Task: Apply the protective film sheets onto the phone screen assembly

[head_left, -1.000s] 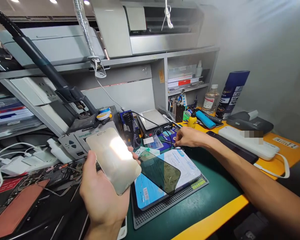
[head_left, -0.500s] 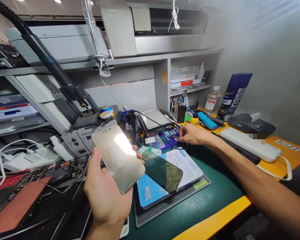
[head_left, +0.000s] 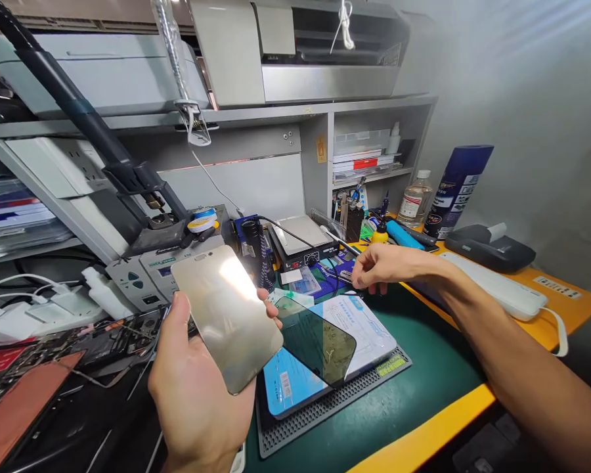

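Observation:
A shiny, phone-shaped panel [head_left: 229,318] with rounded corners and a small slot at its top edge lies tilted in my left hand [head_left: 201,387]. My thumb grips one long edge and my fingertips the other. My right hand [head_left: 379,266] reaches over the back of the green mat, thumb and fingers pinched low by thin metal tools. What the pinch holds, if anything, I cannot make out. A white-tipped stick [head_left: 337,240] runs behind those fingers. Before me, a dark see-through phone-shaped sheet [head_left: 320,338] lies across a blue and white box [head_left: 362,322].
Under the box is a grey perforated pad [head_left: 320,424] on the green mat [head_left: 423,387]. A hot plate [head_left: 303,236] stands behind. Bottles, a spray can [head_left: 457,190] and a white power strip [head_left: 497,286] sit at right. Phone parts and a grey station [head_left: 142,279] crowd the left.
My right hand has shifted slightly right, its wrist arched higher and its fingers pointing down. My left hand still holds the shiny panel. The view has swayed a little.

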`<state>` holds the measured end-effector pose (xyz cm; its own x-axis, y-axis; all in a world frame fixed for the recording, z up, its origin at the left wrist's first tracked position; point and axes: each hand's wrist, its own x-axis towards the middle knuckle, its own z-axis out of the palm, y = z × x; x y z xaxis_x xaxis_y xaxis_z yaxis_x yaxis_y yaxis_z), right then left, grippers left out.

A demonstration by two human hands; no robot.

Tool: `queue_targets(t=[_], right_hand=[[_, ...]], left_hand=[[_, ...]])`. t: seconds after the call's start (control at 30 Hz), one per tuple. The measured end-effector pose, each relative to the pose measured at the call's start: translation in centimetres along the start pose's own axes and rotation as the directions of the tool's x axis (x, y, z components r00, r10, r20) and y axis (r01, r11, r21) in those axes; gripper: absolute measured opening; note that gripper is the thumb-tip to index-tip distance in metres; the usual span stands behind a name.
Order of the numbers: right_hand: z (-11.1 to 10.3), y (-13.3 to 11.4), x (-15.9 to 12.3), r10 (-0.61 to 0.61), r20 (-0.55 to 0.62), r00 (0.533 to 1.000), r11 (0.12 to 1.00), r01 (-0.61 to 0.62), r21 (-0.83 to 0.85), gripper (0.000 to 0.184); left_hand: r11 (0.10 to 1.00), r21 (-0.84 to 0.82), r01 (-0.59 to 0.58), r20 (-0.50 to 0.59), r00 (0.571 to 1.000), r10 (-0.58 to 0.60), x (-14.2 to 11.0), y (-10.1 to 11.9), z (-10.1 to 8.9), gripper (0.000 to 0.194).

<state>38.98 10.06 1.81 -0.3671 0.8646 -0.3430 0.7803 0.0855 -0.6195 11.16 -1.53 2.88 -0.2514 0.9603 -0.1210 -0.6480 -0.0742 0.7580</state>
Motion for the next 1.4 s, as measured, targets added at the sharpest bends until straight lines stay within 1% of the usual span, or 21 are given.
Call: queue_targets(t=[0.07, 0.23, 0.4, 0.63, 0.87, 1.07, 1.3, 1.4], right_hand=[[-0.11, -0.03, -0.21, -0.021, 0.02, 1.0, 0.999, 0.02, 0.043, 0.011], [0.02, -0.1, -0.21, -0.06, 0.023, 0.998, 0.99, 0.056, 0.133, 0.008], [0.33, 0.49, 0.38, -0.052, 0.072, 0.996, 0.982, 0.038, 0.185, 0.008], [0.35, 0.69, 0.29, -0.06, 0.09, 0.994, 0.97, 0.037, 0.239, 0.01], [0.27, 0.22, 0.07, -0.076, 0.079, 0.994, 0.954, 0.049, 0.296, 0.017], [0.43, 0.13, -0.02, -0.091, 0.073, 0.993, 0.938, 0.061, 0.341, 0.03], [0.43, 0.12, -0.16, -0.097, 0.086, 0.992, 0.94, 0.063, 0.335, 0.036], [0.42, 0.11, -0.2, -0.099, 0.092, 0.991, 0.94, 0.063, 0.335, 0.037]], left_hand=[[1.0, 0.006, 0.004, -0.017, 1.0, -0.004, -0.02, -0.05, -0.03, 0.055], [1.0, 0.026, 0.007, -0.052, 0.999, -0.006, 0.02, -0.1, -0.04, 0.054], [0.999, 0.022, 0.031, -0.1, 0.995, -0.029, -0.01, -0.01, 0.13, 0.052], [0.999, 0.022, 0.048, -0.111, 0.993, -0.045, -0.01, -0.07, 0.2, 0.049], [0.998, 0.032, 0.057, -0.157, 0.986, -0.051, 0.1, 0.06, 0.29, 0.047], [0.998, 0.03, 0.055, -0.147, 0.988, -0.05, 0.06, -0.09, 0.46, 0.049], [0.998, 0.019, 0.063, -0.139, 0.988, -0.06, -0.17, 0.0, 0.81, 0.046], [0.998, 0.028, 0.059, -0.147, 0.988, -0.055, -0.2, 0.06, 0.83, 0.048]])
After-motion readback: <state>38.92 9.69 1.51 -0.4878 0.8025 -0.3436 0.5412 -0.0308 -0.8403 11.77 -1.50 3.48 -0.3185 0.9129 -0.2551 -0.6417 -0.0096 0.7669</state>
